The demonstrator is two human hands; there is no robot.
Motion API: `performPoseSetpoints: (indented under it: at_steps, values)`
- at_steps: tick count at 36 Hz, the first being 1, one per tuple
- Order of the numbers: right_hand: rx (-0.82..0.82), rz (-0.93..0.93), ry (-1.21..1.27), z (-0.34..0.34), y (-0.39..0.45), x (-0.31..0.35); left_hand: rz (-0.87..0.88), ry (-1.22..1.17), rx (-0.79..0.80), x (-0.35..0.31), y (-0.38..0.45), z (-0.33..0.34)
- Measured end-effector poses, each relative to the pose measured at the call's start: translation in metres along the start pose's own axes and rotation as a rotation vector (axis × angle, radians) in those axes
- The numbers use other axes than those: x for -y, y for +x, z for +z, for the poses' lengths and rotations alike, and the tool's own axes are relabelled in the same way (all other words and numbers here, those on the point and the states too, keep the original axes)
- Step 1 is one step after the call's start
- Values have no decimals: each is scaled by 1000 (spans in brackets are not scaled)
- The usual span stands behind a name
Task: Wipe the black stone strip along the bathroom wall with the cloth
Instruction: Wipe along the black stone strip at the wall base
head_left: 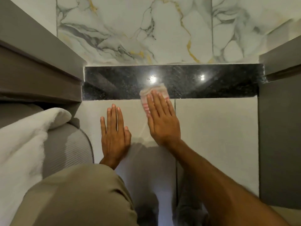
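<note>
Under the flat right hand (162,118), cloth (153,93) across the side-to-side black strip (211,85)

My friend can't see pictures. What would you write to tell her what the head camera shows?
A person's right hand presses a white cloth with red stripes flat against a shiny black stone strip at the foot of a marble-patterned wall. Their left hand rests flat on the pale tile below. A white towel lies at the left.

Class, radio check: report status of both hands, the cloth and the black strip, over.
Right hand flat, pressing cloth on black stone strip, mid-strip. Left hand empty, flat on the pale tile below. Nothing blocking the strip. Over.
</note>
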State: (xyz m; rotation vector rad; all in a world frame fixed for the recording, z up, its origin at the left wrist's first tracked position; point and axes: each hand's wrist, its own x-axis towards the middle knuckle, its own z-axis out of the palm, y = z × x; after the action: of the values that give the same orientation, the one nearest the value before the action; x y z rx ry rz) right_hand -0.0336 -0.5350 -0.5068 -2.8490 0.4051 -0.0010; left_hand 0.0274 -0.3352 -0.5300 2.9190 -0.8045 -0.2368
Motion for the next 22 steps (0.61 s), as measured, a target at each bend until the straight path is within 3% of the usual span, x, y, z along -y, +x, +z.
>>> performPoseSetpoints:
  at_steps: [5, 9, 17, 22]
  values:
    - [-52, 161, 15, -5, 77, 9, -66, -19, -20, -8, 1, 2]
    - [-35, 103, 8, -2, 108, 26, -29, 55, -123, -10, 0, 8]
    - [87, -166, -30, -2, 18, -6, -1, 222, -254, -22, 2, 10]
    - [90, 45, -75, -25, -9, -35, 5, 83, -159, -40, 13, 9]
